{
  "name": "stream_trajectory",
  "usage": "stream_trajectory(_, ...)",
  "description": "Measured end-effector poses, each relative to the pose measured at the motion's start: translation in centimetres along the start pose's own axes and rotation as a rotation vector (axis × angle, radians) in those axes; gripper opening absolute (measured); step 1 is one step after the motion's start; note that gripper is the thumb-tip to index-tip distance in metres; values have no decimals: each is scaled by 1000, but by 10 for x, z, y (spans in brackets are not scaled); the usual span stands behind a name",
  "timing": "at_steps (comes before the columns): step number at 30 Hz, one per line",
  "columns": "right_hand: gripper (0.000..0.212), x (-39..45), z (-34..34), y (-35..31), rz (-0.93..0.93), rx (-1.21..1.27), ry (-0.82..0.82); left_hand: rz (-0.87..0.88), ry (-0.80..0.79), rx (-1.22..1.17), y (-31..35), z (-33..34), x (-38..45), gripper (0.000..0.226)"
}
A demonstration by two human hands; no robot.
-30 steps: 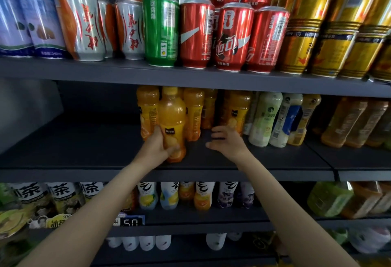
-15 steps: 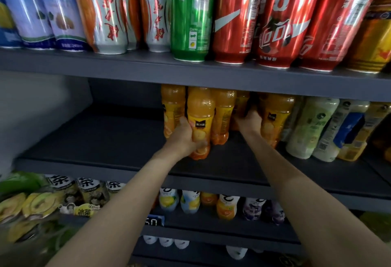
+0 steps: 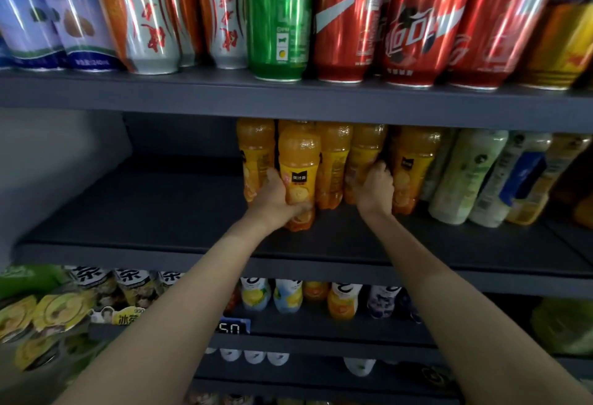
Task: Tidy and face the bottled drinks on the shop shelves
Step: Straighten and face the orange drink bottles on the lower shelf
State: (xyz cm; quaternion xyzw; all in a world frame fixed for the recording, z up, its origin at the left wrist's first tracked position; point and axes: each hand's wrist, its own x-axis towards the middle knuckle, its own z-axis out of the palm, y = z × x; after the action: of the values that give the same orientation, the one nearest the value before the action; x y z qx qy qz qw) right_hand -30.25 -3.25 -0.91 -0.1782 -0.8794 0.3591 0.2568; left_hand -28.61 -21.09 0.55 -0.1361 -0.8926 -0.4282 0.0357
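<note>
Facing the orange juice bottles, middle shelf

The middle shelf [image 3: 128,212] is bare on its left, so much remains. Juice bottles cluster mid-shelf. The left hand [image 3: 274,194] grips the front bottle [image 3: 298,177], label outward; the right hand [image 3: 375,189] seems curled round a rear bottle [image 3: 362,157], though blurred.

I see the right hand [image 3: 373,188], open on the shelf [image 3: 160,212] a second ago, now reached back and curled round an orange bottle [image 3: 362,161] in the row. Left hand [image 3: 276,197] has shifted up the front bottle [image 3: 298,177]. The view sits closer in.
</note>
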Motion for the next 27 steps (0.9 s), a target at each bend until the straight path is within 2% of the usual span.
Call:
stream_trajectory(5,48,-34,-30,11,-63,-25,7,7,98,-20,-1,11,-12,64)
stream_trajectory(7,55,-43,-43,18,-100,16,-23,18,249,-26,1,16,-27,67)
stream_trajectory(9,61,-53,-56,23,-125,90,-72,174,453,-33,4,21,-49,63)
stream_trajectory(10,64,-57,-62,24,-122,156,-117,269,483,-36,5,23,-58,59)
stream_trajectory(11,70,-61,-68,25,-97,248,-174,332,434,-48,8,24,-67,58)
stream_trajectory(13,82,-74,-79,22,-19,495,-302,314,182,-130,13,26,-76,59)
stream_trajectory(15,81,-89,-87,16,78,758,-436,127,-96,-295,20,23,-77,54)
stream_trajectory(17,69,-102,-96,9,107,893,-548,-84,-342,-613,26,17,-83,41)
stream_trajectory(19,62,-109,-104,4,101,929,-601,-191,-464,-895,25,15,-90,36)
stream_trajectory(20,59,-110,-106,0,105,921,-595,-185,-456,-929,23,14,-93,36)
stream_trajectory(21,53,-109,-108,-2,123,896,-559,-157,-409,-883,23,12,-97,38)
stream_trajectory(23,40,-108,-111,-8,206,875,-479,-21,-248,-569,22,10,-101,43)
stream_trajectory(25,45,-110,-109,-12,324,938,-454,137,-98,-217,20,8,-105,52)
stream_trajectory(27,50,-116,-106,-14,435,1051,-381,255,3,-80,22,8,-109,59)
